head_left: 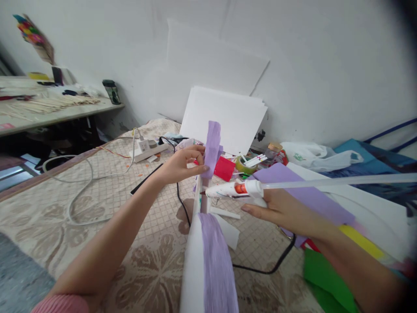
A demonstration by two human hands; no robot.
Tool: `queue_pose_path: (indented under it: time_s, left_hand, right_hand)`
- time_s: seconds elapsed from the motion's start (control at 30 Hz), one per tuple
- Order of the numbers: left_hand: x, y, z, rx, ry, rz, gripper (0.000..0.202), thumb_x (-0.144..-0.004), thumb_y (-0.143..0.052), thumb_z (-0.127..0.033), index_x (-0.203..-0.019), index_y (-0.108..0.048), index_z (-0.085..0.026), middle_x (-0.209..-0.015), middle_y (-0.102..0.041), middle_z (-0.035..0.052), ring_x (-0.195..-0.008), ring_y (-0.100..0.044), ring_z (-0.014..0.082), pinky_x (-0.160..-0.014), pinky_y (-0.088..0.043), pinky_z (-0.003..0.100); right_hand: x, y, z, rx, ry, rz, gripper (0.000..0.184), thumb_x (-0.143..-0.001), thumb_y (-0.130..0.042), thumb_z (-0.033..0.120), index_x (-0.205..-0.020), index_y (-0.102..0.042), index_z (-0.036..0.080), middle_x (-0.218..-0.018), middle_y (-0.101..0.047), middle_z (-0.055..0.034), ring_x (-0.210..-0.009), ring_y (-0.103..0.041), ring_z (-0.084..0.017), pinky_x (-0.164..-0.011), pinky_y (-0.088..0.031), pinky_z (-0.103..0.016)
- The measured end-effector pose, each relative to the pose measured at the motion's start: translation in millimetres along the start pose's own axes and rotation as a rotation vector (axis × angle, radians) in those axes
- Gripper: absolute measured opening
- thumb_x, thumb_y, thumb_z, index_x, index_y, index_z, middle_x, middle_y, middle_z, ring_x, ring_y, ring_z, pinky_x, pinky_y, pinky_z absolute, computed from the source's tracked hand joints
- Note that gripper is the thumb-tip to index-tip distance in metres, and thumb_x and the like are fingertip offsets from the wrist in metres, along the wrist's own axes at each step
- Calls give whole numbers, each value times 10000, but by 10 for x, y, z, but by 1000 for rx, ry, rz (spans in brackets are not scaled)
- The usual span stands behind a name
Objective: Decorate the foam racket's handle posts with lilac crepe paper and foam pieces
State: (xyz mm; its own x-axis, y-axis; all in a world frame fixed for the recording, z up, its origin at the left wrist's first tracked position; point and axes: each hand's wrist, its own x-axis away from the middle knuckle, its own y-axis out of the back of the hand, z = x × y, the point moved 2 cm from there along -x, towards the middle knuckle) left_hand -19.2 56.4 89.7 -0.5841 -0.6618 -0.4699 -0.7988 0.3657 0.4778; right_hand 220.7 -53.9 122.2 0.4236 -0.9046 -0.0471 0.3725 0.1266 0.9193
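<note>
My left hand (pixel 182 164) pinches a strip of purple crepe paper (pixel 211 148) and holds it upright against the far end of a white foam board (pixel 192 256) that stands on edge in front of me. More purple crepe (pixel 217 265) covers the board's near side. My right hand (pixel 283 211) grips a white glue gun (pixel 234 189) with a long clear glue stick (pixel 339 181) trailing right. The gun's nozzle points left, close to the crepe strip at the board's top edge.
A patterned cloth (pixel 107 204) covers the surface. On it lie a power strip (pixel 148 150) with cables, a black cord (pixel 260 267), a red card (pixel 224 168), a tape roll (pixel 244 165), purple, green and yellow sheets at right, and white boards (pixel 224 115) against the wall. A table with sticks (pixel 48 104) stands at left.
</note>
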Motion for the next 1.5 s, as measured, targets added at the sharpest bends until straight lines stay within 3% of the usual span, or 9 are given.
queue_pose_path:
  time_s: [0.1,0.27,0.47,0.6,0.83,1.13,1.37,1.5]
  left_hand:
    - [-1,0,6,0,2,-6,210,-812,-664,-354,-701,-605,-185,-1195,-622,70,-1191,-547,254,-933,-496,391]
    - [1,1,27,16,15,1,216,-811,-665,-362,-702,-607,-185,-1233,-607,77,-1218,-532,260,-925,-500,382]
    - [4,4,28,14,22,-4,233,-805,-672,-394,-711,-611,-190,-1184,-621,80,-1225,-526,270,-931,-506,384]
    - [4,0,43,30,22,-6,240,-809,-672,-392,-703,-607,-186,-1193,-617,82,-1222,-531,268,-936,-508,388]
    - [1,-8,57,45,7,-3,250,-810,-681,-377,-689,-599,-175,-1232,-599,89,-1236,-523,276,-964,-494,409]
    - [3,3,33,27,-4,-2,224,-807,-679,-370,-708,-612,-181,-1199,-616,80,-1207,-542,266,-939,-497,381]
    - [1,2,21,20,-3,-1,221,-814,-671,-356,-704,-603,-176,-1225,-607,84,-1231,-527,269,-950,-485,390]
    - [0,4,22,17,-11,2,215,-816,-669,-355,-714,-605,-178,-1224,-611,77,-1217,-538,260,-946,-488,384]
  right_hand:
    - [-2,0,13,-4,1,2,518,-901,-488,608,-564,-433,218,-532,-477,19,-466,-413,-110,-427,-265,-260]
    - [-40,11,25,37,-11,-90,558,-898,-487,612,-522,-325,233,-467,-358,44,-412,-293,-85,-398,-193,-258]
    - [-103,7,26,48,3,-127,517,-920,-474,572,-541,-389,230,-496,-434,28,-435,-339,-100,-423,-226,-260]
    - [-99,-8,5,30,-17,-100,520,-914,-472,592,-549,-411,227,-506,-469,19,-443,-362,-107,-427,-242,-266]
    - [-32,9,12,11,-39,-39,551,-893,-485,625,-538,-348,227,-488,-358,48,-426,-271,-86,-416,-199,-260]
    - [3,17,64,32,-38,74,545,-899,-461,621,-551,-341,219,-525,-330,50,-460,-294,-85,-438,-206,-254]
    - [-21,5,31,24,-82,21,556,-886,-465,633,-547,-300,224,-524,-280,57,-461,-255,-79,-435,-180,-257]
    - [-9,0,25,-1,-99,61,554,-877,-460,657,-558,-345,219,-530,-320,48,-473,-292,-84,-440,-204,-253]
